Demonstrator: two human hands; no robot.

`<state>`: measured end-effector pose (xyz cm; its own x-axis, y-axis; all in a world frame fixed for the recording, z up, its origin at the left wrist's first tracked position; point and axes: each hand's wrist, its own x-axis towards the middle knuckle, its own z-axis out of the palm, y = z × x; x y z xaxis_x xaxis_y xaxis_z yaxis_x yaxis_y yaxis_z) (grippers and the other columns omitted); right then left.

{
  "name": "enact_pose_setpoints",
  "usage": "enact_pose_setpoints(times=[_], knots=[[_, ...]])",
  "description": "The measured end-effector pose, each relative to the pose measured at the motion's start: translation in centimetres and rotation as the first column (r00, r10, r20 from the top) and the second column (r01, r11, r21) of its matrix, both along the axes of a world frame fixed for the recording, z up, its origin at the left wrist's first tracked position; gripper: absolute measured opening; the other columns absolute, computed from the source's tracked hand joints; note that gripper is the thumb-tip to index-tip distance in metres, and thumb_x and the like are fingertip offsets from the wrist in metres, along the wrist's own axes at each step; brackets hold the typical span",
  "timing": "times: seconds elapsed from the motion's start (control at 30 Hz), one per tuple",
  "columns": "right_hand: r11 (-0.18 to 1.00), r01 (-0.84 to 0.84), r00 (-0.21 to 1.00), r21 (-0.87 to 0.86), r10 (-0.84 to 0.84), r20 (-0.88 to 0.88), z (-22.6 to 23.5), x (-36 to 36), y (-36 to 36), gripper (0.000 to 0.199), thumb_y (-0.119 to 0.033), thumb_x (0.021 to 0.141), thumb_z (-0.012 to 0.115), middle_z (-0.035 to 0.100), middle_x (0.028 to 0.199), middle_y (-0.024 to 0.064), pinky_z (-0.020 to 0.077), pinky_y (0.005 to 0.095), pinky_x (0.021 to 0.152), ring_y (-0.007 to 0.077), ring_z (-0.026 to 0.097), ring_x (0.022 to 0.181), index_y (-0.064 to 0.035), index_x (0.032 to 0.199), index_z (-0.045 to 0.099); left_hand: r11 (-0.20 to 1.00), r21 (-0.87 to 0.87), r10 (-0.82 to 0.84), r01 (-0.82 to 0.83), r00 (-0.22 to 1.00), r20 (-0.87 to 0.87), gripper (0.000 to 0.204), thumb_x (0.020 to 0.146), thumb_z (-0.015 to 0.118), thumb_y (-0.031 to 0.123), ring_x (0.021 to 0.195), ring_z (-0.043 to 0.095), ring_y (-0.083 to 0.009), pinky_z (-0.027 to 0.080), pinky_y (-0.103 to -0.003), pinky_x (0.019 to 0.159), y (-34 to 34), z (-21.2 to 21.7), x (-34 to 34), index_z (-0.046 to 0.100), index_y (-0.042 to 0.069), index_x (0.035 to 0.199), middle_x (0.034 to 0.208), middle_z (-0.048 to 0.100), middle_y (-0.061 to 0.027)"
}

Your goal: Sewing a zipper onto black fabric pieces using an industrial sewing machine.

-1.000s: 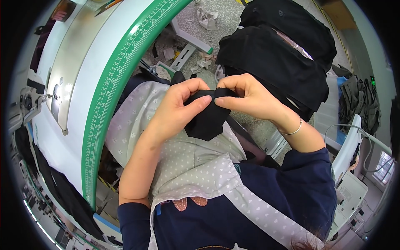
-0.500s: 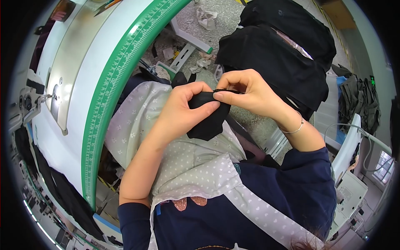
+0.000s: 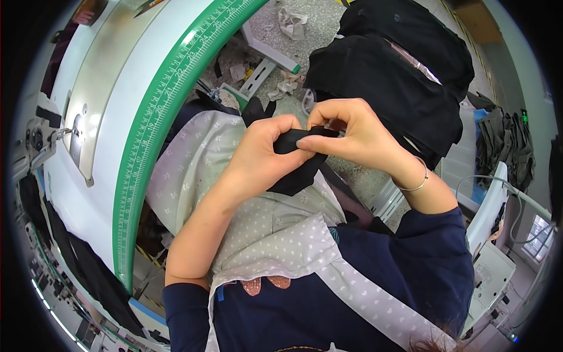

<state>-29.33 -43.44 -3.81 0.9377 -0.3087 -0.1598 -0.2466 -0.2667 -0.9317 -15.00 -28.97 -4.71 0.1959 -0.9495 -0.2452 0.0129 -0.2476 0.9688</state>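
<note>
Head view: left hand (image 3: pixel 264 155) and right hand (image 3: pixel 352 132) pinch black fabric piece (image 3: pixel 299 173).

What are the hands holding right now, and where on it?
A small black fabric piece. Both the left hand and right hand pinch its upper edge between thumb and fingers; the rest hangs below.

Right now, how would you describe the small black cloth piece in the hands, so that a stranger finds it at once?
Start at the white table with its green ruler edge; just right of it, above the dotted apron, both hands meet. The small black cloth piece is pinched between them, far smaller than the black fabric pile behind.
</note>
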Motion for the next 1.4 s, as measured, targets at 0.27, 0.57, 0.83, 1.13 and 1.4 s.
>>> enact_pose_setpoints(times=[0.27, 0.57, 0.83, 1.13, 1.4], knots=[[0.796, 0.102, 0.995, 0.597, -0.081, -0.061, -1.1, 0.8, 0.7, 0.018, -0.017, 0.091, 0.071, 0.059, 0.073, -0.0058, 0.0363, 0.0216, 0.055, 0.0019, 0.048, 0.064, -0.0036, 0.080, 0.066, 0.998, -0.060, 0.016, -0.009, 0.992, 0.123, 0.019, 0.077, 0.075, 0.009, 0.065, 0.050, -0.0062, 0.043, -0.027, 0.058, 0.0, -0.1, -0.1, 0.059, 0.000, 0.080, 0.069, 0.057, -0.0010], [0.876, 0.069, 0.996, 0.478, -0.033, -0.084, -0.6, 0.3, -0.1, 0.026, -0.021, 0.095, 0.068, 0.047, 0.066, -0.0105, 0.0265, 0.0199, 0.053, -0.0013, 0.036, 0.060, -0.0054, 0.075, 0.061, 0.999, 0.032, -0.033, 0.035, 0.997, -0.069, 0.019, 0.079, 0.076, 0.011, 0.069, 0.053, -0.0038, 0.044, -0.023, 0.060, 0.1, 0.1, 0.5, 0.061, 0.001, 0.083, 0.074, 0.058, 0.0026], [0.930, 0.065, 0.997, 0.362, -0.072, 0.005, -1.0, 0.3, 0.3, 0.029, -0.021, 0.096, 0.067, 0.046, 0.065, -0.0108, 0.0258, 0.0203, 0.053, -0.0013, 0.034, 0.061, -0.0060, 0.072, 0.059, 0.999, -0.026, 0.026, -0.029, 0.994, -0.107, 0.017, 0.081, 0.075, 0.010, 0.070, 0.048, -0.0038, 0.041, -0.023, 0.061, 0.0, -0.5, -0.2, 0.060, 0.001, 0.085, 0.074, 0.055, 0.0040], [0.632, 0.156, 0.987, 0.759, -0.077, -0.140, -1.6, 0.4, 0.5, 0.026, -0.028, 0.096, 0.067, 0.054, 0.071, -0.0093, 0.0316, 0.0185, 0.056, -0.0008, 0.040, 0.064, -0.0070, 0.080, 0.066, 0.992, -0.119, -0.033, 0.047, 0.992, 0.118, 0.018, 0.079, 0.075, 0.007, 0.071, 0.049, -0.0055, 0.042, -0.024, 0.062, -0.1, -0.2, 0.6, 0.059, 0.001, 0.085, 0.074, 0.054, 0.0014], [0.849, -0.154, 0.986, 0.505, 0.165, 0.023, -0.9, -0.1, -1.2, 0.016, -0.017, 0.089, 0.073, 0.060, 0.079, -0.0065, 0.0398, 0.0194, 0.066, 0.0017, 0.049, 0.073, -0.0022, 0.088, 0.067, 0.986, -0.020, -0.162, 0.163, 0.944, -0.288, 0.016, 0.083, 0.072, 0.008, 0.079, 0.052, -0.0039, 0.044, -0.022, 0.070, 0.6, 0.1, 2.8, 0.062, 0.003, 0.093, 0.085, 0.059, 0.0035]])
